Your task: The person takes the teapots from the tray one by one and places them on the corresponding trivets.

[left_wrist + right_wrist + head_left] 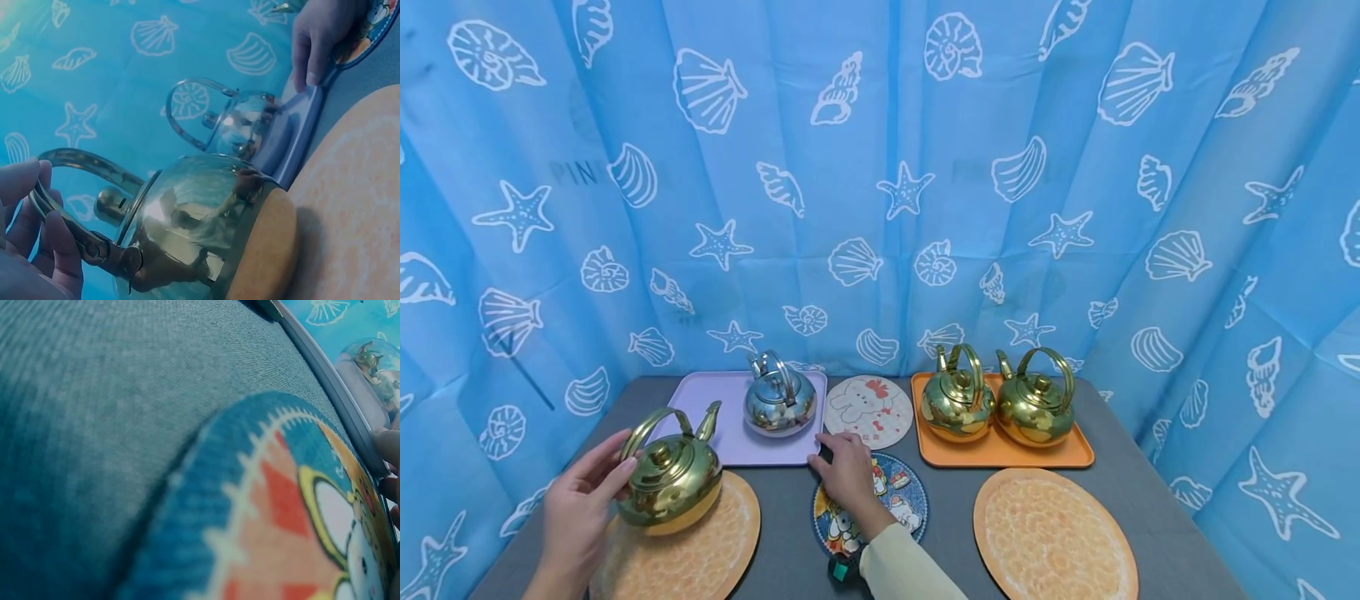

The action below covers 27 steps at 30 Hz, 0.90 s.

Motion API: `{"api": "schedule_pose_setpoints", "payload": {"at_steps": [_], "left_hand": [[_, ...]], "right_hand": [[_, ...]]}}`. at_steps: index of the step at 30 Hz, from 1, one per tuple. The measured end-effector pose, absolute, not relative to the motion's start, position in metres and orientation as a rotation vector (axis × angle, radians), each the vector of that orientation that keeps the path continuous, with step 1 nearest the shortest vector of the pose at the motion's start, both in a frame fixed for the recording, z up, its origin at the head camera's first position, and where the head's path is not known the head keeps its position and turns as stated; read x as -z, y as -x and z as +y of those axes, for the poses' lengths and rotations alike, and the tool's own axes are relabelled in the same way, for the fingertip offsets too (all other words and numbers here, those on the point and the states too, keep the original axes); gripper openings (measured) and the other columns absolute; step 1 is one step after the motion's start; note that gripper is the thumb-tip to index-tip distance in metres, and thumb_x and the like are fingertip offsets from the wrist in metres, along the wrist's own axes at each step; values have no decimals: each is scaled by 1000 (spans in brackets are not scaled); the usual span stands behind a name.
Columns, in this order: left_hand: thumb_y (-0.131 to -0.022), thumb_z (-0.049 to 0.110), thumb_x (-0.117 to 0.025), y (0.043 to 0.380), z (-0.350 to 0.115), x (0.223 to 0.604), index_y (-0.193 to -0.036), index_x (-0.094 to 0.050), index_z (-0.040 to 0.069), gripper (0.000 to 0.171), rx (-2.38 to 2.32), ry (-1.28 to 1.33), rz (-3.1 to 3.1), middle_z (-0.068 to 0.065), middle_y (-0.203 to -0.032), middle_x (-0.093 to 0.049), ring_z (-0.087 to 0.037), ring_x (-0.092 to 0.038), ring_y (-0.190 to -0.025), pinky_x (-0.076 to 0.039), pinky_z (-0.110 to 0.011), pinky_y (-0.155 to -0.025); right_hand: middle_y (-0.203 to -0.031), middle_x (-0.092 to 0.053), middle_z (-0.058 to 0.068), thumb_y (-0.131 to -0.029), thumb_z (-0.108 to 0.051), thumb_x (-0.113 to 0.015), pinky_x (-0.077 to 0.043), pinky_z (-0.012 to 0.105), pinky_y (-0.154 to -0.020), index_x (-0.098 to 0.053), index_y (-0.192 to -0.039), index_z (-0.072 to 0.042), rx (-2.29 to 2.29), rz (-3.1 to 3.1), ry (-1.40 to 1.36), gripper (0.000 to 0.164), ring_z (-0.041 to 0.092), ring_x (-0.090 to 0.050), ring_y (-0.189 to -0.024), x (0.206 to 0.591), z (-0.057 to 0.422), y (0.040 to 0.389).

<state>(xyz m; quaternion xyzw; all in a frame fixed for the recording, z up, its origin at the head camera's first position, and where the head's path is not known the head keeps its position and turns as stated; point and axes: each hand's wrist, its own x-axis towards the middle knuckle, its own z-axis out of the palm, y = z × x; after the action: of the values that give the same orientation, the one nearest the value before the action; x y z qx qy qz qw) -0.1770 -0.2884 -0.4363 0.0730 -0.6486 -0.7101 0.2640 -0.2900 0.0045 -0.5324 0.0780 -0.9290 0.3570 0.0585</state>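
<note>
My left hand (580, 504) grips the arched handle of a shiny gold kettle (673, 475); its spout points away to the right. The kettle is over a round tan mat (730, 550), and whether its base touches the mat I cannot tell. With thumb and fingers, my right hand (850, 475) pinches the front right corner of a lilac tray (700, 408). On that tray's right half stands a silver kettle (780, 404). In the left wrist view the left fingers curl around the gold kettle's handle (87, 165). Only fingertips (389, 447) of the right hand show in the right wrist view.
An orange tray (1000, 458) at the right carries two more gold kettles (1036, 408). Between the trays lies a round bunny mat (868, 408). Under my right forearm is a blue cartoon mat (906, 508). Another tan mat (1052, 533) lies front right. A blue shell-print curtain (895, 208) hangs behind.
</note>
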Motion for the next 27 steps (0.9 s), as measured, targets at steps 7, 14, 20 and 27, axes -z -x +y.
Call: {"api": "schedule_pose_setpoints", "payload": {"at_steps": [7,14,20,27], "left_hand": [[-91,1,-67,168,-289,438,-132,-60,2,42,1925,-203,-1792,4,-91,-69,-10,-61,-79,-43,-27,-53],[-91,1,-67,160,-289,441,-131,-60,3,41,1947,-190,-1794,3,-93,-69,-10,-62,-82,-45,-25,-54],[-90,1,-68,155,-287,441,-131,-60,3,42,1957,-228,-1772,4,-93,-71,-8,-65,-84,-43,-27,-53],[-91,0,-67,145,-285,443,-132,-61,4,42,1953,-221,-1745,4,-92,-70,-9,-62,-77,-43,-28,-53]], "right_hand": [[-121,-62,-3,-90,-38,-70,-41,41,-93,-66,-128,-25,-1072,-2814,-251,40,19,-47,-115,534,4,291],[-120,-62,-3,-90,-38,-70,-40,41,-94,-66,-128,-25,-1052,-2812,-254,40,19,-48,-115,534,5,291],[-121,-62,-3,-90,-38,-70,-41,42,-94,-66,-128,-25,-1062,-2812,-245,41,20,-47,-115,533,5,291],[-122,-62,-3,-90,-39,-70,-41,42,-94,-66,-128,-26,-1072,-2819,-245,41,19,-47,-116,535,5,292]]}}
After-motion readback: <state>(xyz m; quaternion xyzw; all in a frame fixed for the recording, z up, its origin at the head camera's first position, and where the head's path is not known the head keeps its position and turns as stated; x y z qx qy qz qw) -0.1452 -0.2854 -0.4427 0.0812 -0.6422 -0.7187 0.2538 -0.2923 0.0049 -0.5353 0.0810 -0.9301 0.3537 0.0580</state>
